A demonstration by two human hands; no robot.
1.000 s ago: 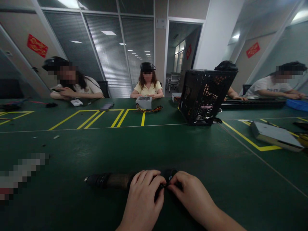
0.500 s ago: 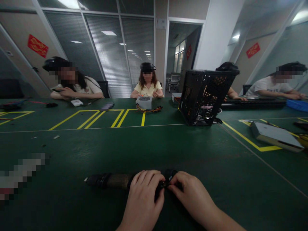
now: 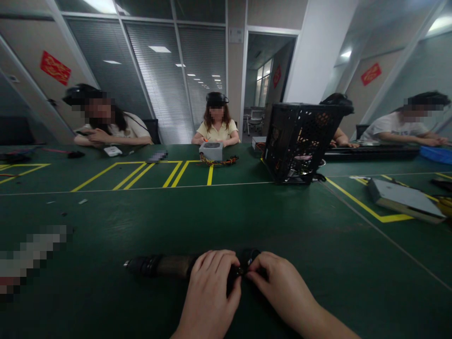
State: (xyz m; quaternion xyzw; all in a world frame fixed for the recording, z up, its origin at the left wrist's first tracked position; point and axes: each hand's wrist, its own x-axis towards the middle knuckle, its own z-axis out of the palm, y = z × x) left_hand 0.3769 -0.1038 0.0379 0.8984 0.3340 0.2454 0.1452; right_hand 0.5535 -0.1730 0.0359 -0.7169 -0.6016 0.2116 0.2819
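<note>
On green tabletop [image 3: 226,214], fingers [image 3: 212,264] hold a dark tool [image 3: 171,266].

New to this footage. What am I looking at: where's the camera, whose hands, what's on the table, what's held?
There is no robot here. One camera, worn on a person's head, looks forward and down, so the two bare hands at the bottom are that person's own.

The left hand is closed over a dark elongated object lying on the green table, its metal tip pointing left. The right hand has its fingertips pinched together beside the left; what is between them is too small to tell.

Farther off stand a black case and a grey box with wires. A flat grey box lies at right. Other people sit opposite.
</note>
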